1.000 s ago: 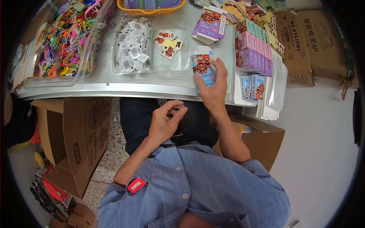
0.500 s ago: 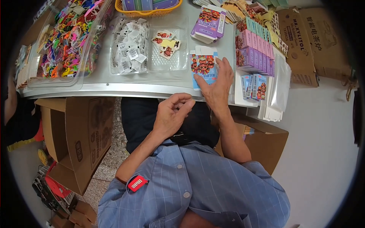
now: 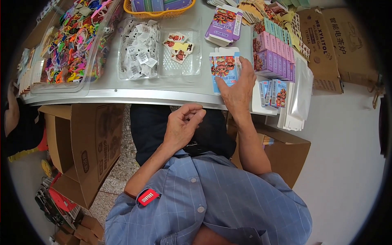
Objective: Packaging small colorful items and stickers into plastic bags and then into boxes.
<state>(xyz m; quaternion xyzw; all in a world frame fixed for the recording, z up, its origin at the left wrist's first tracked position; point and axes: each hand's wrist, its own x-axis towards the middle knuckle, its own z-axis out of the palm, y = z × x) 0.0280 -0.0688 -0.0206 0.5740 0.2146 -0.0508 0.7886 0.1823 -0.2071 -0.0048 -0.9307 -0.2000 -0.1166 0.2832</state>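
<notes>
My right hand (image 3: pixel 237 90) spans a small stack of flat blue cartons (image 3: pixel 226 70) near the table's front edge. The thumb presses on the lower left of the stack and the fingers close along its right side. Cartoon characters are printed on the top carton, and white flaps stick out at its far end. Over my lap, just off the table edge, my left hand (image 3: pixel 183 127) is curled with thumb and forefinger close together; nothing shows in it. Beyond the blue stack lies a pile of flat purple cartons (image 3: pixel 224 25).
Filled purple boxes (image 3: pixel 275 61) and blue boxes (image 3: pixel 272 93) stand in a white tray at right. Leftward are a clear tray of small white packets (image 3: pixel 139 51), cut-out stickers (image 3: pixel 179 47), and a bin of colourful trinkets (image 3: pixel 79 45). A yellow basket (image 3: pixel 161 13) sits behind; open cardboard boxes (image 3: pixel 92 143) stand below.
My right hand has shifted the blue cartons slightly to the right and squared them. The left hand has moved a little to the left and stays curled.
</notes>
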